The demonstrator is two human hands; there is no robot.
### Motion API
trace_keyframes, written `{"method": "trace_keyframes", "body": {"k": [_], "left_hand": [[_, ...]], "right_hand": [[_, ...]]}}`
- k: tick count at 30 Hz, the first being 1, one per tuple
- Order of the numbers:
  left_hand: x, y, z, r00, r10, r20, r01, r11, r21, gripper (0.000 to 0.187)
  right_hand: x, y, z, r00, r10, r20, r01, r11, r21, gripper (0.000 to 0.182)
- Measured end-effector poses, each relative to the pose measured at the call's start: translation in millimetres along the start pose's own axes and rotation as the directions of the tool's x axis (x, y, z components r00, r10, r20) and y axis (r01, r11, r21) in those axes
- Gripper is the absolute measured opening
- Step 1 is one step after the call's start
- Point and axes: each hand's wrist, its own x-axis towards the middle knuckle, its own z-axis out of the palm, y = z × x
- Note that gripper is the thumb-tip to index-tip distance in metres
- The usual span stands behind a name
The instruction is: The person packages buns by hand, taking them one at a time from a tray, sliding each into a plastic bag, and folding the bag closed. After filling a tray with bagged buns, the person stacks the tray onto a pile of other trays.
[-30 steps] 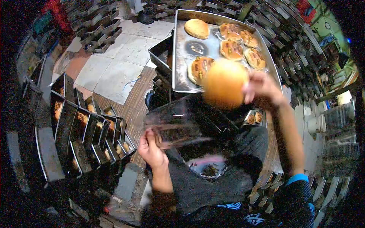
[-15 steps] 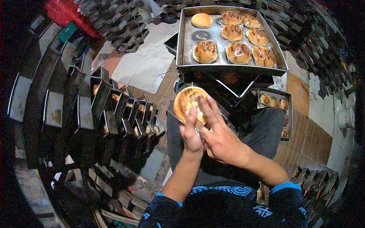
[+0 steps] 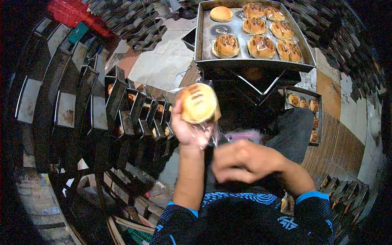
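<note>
A round golden bun (image 3: 198, 103) in clear plastic rests upright in my left hand (image 3: 188, 130), whose fingers are wrapped behind it. My right hand (image 3: 247, 161) is closed and blurred by motion, below and to the right of the bun; at its fingertips the plastic's loose end seems to hang, but what it grips is too smeared to tell. Behind the right hand lies a stack of pink-and-clear bags (image 3: 244, 135) on my lap.
A metal tray (image 3: 257, 64) ahead carries several wrapped buns and one plain bun (image 3: 221, 14). Another tray (image 3: 303, 92) with buns stands lower right. Rows of dark metal pans (image 3: 66, 109) fill the left. A red cloth-like item (image 3: 75, 14) lies top left.
My right hand has left the bun and moved down, its fingers now curled. The bun has tilted in my left hand, and the pink bags have come into sight.
</note>
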Motion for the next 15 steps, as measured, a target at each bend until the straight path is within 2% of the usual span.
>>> {"method": "trace_keyframes", "body": {"k": [1, 2, 3, 4, 5, 6, 7, 8, 9, 10, 11, 12, 13, 14, 15], "left_hand": [[0.5, 11.7, -13.5, 0.996, -0.083, 0.046, 0.084, 0.996, -0.025, 0.055], [2.1, 12.9, -12.6, 0.999, 0.009, -0.041, -0.01, 1.0, -0.025, 0.058], [0.1, 17.0, -19.6, 0.999, -0.025, 0.048, 0.027, 0.999, -0.036, 0.059], [-2.0, 12.4, -15.2, 0.993, -0.019, -0.114, 0.016, 1.0, -0.027, 0.062], [-2.1, 5.5, -9.4, 0.963, -0.015, -0.27, 0.013, 1.0, -0.012, 0.065], [-6.0, -2.4, -16.8, 0.982, -0.051, -0.181, 0.063, 0.996, 0.06, 0.062], [-14.8, -12.3, -25.6, 0.992, -0.092, -0.092, 0.104, 0.985, 0.134, 0.059], [-27.3, -28.6, -10.0, 0.993, -0.121, -0.015, 0.121, 0.993, -0.001, 0.054], [-36.8, -36.2, -11.0, 0.98, -0.194, 0.045, 0.196, 0.98, -0.035, 0.053], [-42.4, -50.3, -30.6, 0.989, -0.091, -0.114, 0.108, 0.982, 0.155, 0.053], [-43.4, -65.0, -49.9, 0.968, 0.043, -0.246, 0.047, 0.935, 0.351, 0.053], [-40.7, -74.1, -50.1, 0.92, 0.391, -0.01, -0.295, 0.712, 0.638, 0.05], [-33.5, -71.2, -47.0, 0.817, 0.572, 0.075, -0.449, 0.549, 0.705, 0.037], [-31.9, -59.5, -68.1, 0.836, 0.525, 0.159, -0.458, 0.51, 0.728, 0.031], [-34.7, -41.6, -92.2, 0.853, 0.469, 0.228, -0.461, 0.473, 0.751, 0.026]], "right_hand": [[-2.2, -6.8, -10.7, 0.974, -0.033, 0.223, -0.026, 0.966, 0.257, 0.012], [-9.6, -0.5, -23.5, 0.941, 0.079, 0.329, -0.167, 0.954, 0.248, 0.011], [-16.6, 10.2, -32.5, 0.884, 0.189, 0.427, -0.306, 0.925, 0.224, 0.01], [-22.8, 32.7, -29.7, 0.946, 0.315, 0.072, -0.309, 0.948, -0.082, 0.011], [-19.2, 44.0, -16.4, 0.851, 0.259, -0.457, -0.472, 0.758, -0.45, 0.008], [-14.1, 51.0, -10.7, 0.805, 0.057, -0.59, -0.42, 0.758, -0.499, 0.008], [-7.6, 53.5, -8.9, 0.716, -0.151, -0.682, -0.374, 0.742, -0.557, 0.009], [-7.4, 51.9, -11.3, 0.753, -0.234, -0.615, -0.291, 0.72, -0.63, 0.012], [-7.5, 50.1, -11.7, 0.782, -0.31, -0.541, -0.204, 0.693, -0.691, 0.016], [-6.1, 51.5, -9.2, 0.726, -0.339, -0.598, -0.195, 0.733, -0.652, 0.019], [-6.9, 53.0, -4.6, 0.669, -0.244, -0.702, -0.241, 0.822, -0.516, 0.012], [-6.3, 56.5, -0.1, 0.575, -0.093, -0.813, -0.288, 0.907, -0.307, 0.01], [-4.2, 61.8, 1.9, 0.476, 0.072, -0.877, -0.305, 0.948, -0.087, 0.008], [-4.3, 65.8, 2.5, 0.454, 0.197, -0.869, -0.288, 0.955, 0.066, 0.009], [-4.9, 65.8, 0.6, 0.455, 0.209, -0.866, -0.294, 0.953, 0.075, 0.009]]}}
